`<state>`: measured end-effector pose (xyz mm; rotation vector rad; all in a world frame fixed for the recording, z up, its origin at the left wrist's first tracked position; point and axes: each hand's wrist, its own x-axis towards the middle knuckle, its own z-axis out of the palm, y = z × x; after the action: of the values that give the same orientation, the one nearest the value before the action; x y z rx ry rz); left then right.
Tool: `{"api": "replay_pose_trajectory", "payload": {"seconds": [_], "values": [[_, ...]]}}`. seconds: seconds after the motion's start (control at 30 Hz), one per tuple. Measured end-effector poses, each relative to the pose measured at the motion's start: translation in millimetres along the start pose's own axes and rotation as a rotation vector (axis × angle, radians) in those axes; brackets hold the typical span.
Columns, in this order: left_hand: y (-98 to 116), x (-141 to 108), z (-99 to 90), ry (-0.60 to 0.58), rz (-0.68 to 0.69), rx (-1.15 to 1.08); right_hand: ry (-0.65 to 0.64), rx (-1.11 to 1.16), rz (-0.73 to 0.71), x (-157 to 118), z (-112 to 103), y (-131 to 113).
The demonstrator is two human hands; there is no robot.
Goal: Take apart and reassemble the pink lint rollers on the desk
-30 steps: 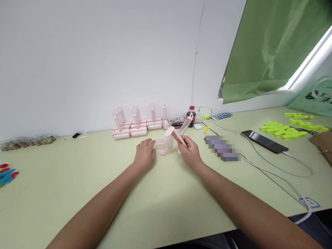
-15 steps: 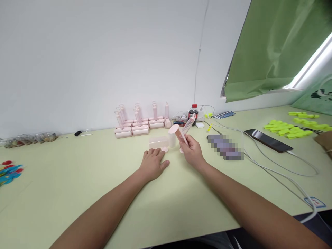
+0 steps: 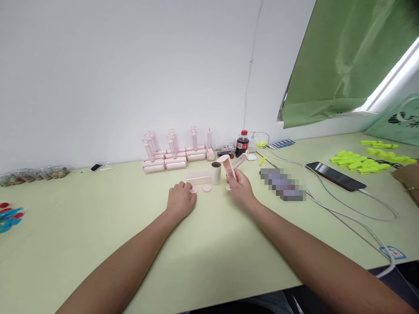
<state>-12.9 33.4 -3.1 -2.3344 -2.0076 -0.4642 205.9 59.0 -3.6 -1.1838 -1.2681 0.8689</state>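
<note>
My right hand point(image 3: 241, 186) is closed around a pale pink, trough-shaped lint roller shell point(image 3: 226, 165), its rounded end tilted up. A pink handle with a clear part point(image 3: 240, 162) slants out behind that hand; their join is hidden. My left hand point(image 3: 181, 201) rests on the table, fingers curled, with a small pink disc point(image 3: 194, 190) at its thumb and index finger. A second pink disc point(image 3: 206, 188) lies flat beside it. Between the hands stand a white sticky roll point(image 3: 216, 174) with a brown core and a translucent cover point(image 3: 199, 177). Another disc edge point(image 3: 228, 187) shows beneath my right hand.
Pink lint rollers point(image 3: 176, 162) with upright handles line the wall. A cola bottle point(image 3: 242, 144), a blurred-out item point(image 3: 284, 185), a phone point(image 3: 335, 176), white cables point(image 3: 353, 216) and yellow pieces point(image 3: 356, 162) are to the right. Coloured pieces point(image 3: 9, 218) lie far left.
My left hand has drawn back to the left and curled, uncovering a disc. The shell in my right hand has turned more upright, its handle lower, and the roll's open top shows.
</note>
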Motion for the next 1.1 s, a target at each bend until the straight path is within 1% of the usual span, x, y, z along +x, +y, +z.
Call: {"api": "replay_pose_trajectory", "payload": {"seconds": [0.1,0.2,0.27,0.33,0.4,0.47,0.53,0.57,0.6,0.63,0.7,0.77,0.83,0.9,0.93,1.0,1.1], "values": [[-0.8,-0.6,0.8,-0.015,0.042,-0.019,-0.031,0.073,0.068,6.5,3.3,11.2],[-0.5,-0.7,2.9,-0.011,0.053,-0.038,-0.064,0.095,0.072,10.5,7.1,19.1],[-0.1,-0.3,4.3,-0.009,0.061,-0.056,-0.075,0.087,0.064,10.9,7.7,19.9],[0.1,-0.3,4.6,0.017,0.068,-0.096,-0.065,0.066,0.055,9.3,6.0,16.4],[0.1,-1.3,2.6,0.084,0.068,-0.172,-0.045,0.017,0.025,5.5,2.7,9.3],[0.3,-4.0,-2.7,0.185,0.082,-0.291,-0.056,-0.050,-0.052,-0.5,-0.3,0.2],[1.9,-8.4,-10.8,0.298,0.124,-0.416,-0.122,-0.118,-0.138,-8.4,-1.0,-8.5],[3.8,-10.9,-15.3,0.339,0.150,-0.472,-0.159,-0.148,-0.171,-12.7,-0.1,-12.1],[6.4,-13.4,-19.8,0.355,0.168,-0.529,-0.189,-0.173,-0.196,-17.1,1.4,-14.9],[10.0,-15.8,-23.7,0.333,0.168,-0.592,-0.213,-0.194,-0.219,-21.3,3.6,-17.0],[19.1,-19.9,-29.0,0.205,0.122,-0.753,-0.271,-0.206,-0.266,-29.0,8.5,-18.9],[28.6,-23.1,-30.3,0.062,0.087,-0.940,-0.408,-0.149,-0.284,-35.2,13.1,-18.7],[35.4,-26.0,-28.1,-0.009,0.097,-1.113,-0.582,-0.035,-0.239,-40.1,16.1,-17.4],[38.0,-28.9,-23.9,-0.027,0.087,-1.266,-0.719,0.074,-0.185,-43.4,17.5,-16.5],[37.9,-30.3,-21.7,-0.030,0.062,-1.336,-0.764,0.107,-0.174,-44.5,17.6,-16.4],[36.2,-33.1,-17.6,-0.023,0.016,-1.431,-0.815,0.127,-0.197,-45.4,17.1,-17.3],[33.5,-35.7,-13.4,-0.008,0.004,-1.444,-0.821,0.081,-0.263,-44.3,14.9,-19.7]]}}
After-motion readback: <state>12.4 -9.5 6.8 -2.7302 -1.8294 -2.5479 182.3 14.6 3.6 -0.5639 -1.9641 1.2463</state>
